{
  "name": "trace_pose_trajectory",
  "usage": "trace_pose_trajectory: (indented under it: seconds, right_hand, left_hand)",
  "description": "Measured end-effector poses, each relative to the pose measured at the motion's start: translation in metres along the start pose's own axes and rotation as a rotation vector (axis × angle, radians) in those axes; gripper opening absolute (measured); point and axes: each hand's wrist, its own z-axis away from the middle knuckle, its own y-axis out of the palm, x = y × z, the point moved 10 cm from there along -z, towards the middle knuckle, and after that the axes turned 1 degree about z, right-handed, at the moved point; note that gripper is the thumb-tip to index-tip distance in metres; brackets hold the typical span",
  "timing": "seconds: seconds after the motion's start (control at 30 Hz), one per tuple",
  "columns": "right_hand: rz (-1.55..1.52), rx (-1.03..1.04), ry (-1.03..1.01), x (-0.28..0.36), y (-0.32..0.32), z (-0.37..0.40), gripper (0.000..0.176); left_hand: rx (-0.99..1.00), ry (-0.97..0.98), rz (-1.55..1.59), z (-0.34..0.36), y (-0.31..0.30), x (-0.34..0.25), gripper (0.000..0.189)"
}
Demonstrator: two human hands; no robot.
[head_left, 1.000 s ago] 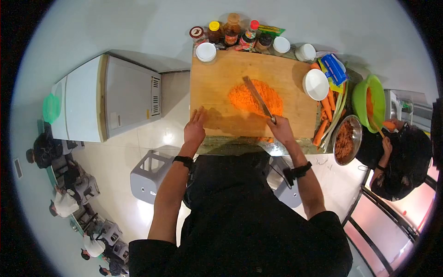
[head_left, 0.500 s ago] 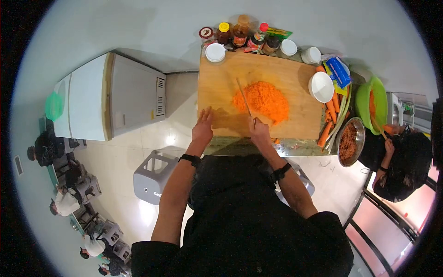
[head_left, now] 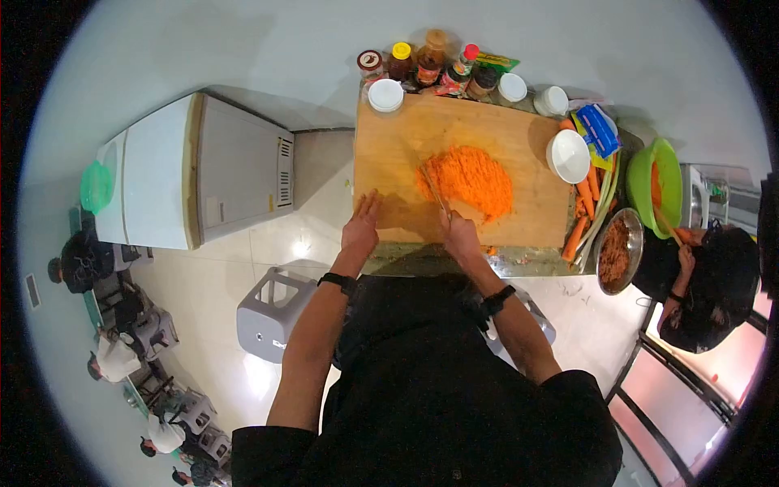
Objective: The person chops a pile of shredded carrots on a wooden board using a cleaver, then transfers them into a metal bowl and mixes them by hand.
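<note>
My right hand [head_left: 461,234] grips the handle of a kitchen knife [head_left: 434,189] at the front of a wooden cutting board [head_left: 389,134]. The blade points away from me, its spine up, along the left side of a heap of finely chopped carrot [head_left: 472,183]. My left hand [head_left: 362,223] lies at the board's front left corner with fingers stretched out, apart from the knife and the heap.
Jars and sauce bottles [head_left: 430,61] line the back edge. A white bowl [head_left: 568,157], whole carrots [head_left: 586,199] and a metal bowl of brown chopped food [head_left: 614,253] stand right. Beyond, another person [head_left: 704,284] holds a utensil in a green basin [head_left: 656,183]. A grey stool [head_left: 274,316] stands left.
The knife blade looks shorter in view, its tip lower and by the carrot heap's left edge. My left hand stays on the board. The whole view has shifted slightly.
</note>
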Motion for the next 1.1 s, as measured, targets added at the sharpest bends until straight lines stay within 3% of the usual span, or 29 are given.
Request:
trace_pose_trajectory:
  seconds: [0.03,0.1,0.13,0.2,0.33,0.43,0.53,0.6,0.73,0.8,1.03,1.1]
  right_hand:
    - [0.0,0.001,-0.008,0.005,-0.003,-0.002,0.024]
    - [-0.22,0.018,0.267,-0.015,-0.009,0.008,0.022]
    - [-0.218,0.017,0.267,-0.021,-0.002,0.009,0.022]
    - [-0.267,-0.086,0.049,-0.009,-0.009,0.005,0.032]
    - [-0.271,-0.144,0.104,-0.006,-0.028,0.007,0.034]
    - [-0.273,-0.028,0.186,-0.015,-0.018,0.005,0.038]
    - [-0.095,-0.091,0.016,-0.003,-0.027,0.001,0.035]
    - [-0.259,0.025,0.23,-0.022,-0.021,0.009,0.033]
    - [-0.225,-0.02,0.215,-0.028,-0.019,0.008,0.033]
    - [-0.233,-0.162,0.065,-0.015,-0.039,0.007,0.04]
    - [-0.237,-0.034,0.211,-0.024,-0.025,0.005,0.039]
    - [-0.331,-0.215,0.173,-0.026,-0.042,0.011,0.039]
  left_hand:
    - [-0.005,-0.007,0.0,0.0,-0.002,0.002,0.075]
    - [-0.008,0.024,-0.032,0.002,0.002,0.001,0.076]
    - [-0.009,0.025,-0.03,0.002,0.005,0.002,0.076]
    - [-0.038,0.049,-0.002,0.0,0.002,0.001,0.076]
    - [0.0,0.001,0.011,0.002,0.0,0.002,0.076]
    - [-0.003,-0.007,0.002,0.003,-0.002,0.0,0.074]
    - [-0.025,0.007,0.006,-0.001,-0.003,0.001,0.074]
    - [-0.03,0.02,-0.007,0.001,-0.001,0.002,0.074]
    - [-0.043,0.048,-0.012,0.004,-0.002,-0.002,0.074]
    - [-0.027,0.047,-0.018,0.003,-0.002,-0.001,0.072]
    - [0.007,0.012,-0.069,-0.001,0.002,0.002,0.071]
    - [-0.01,0.05,-0.048,0.002,0.001,0.0,0.074]
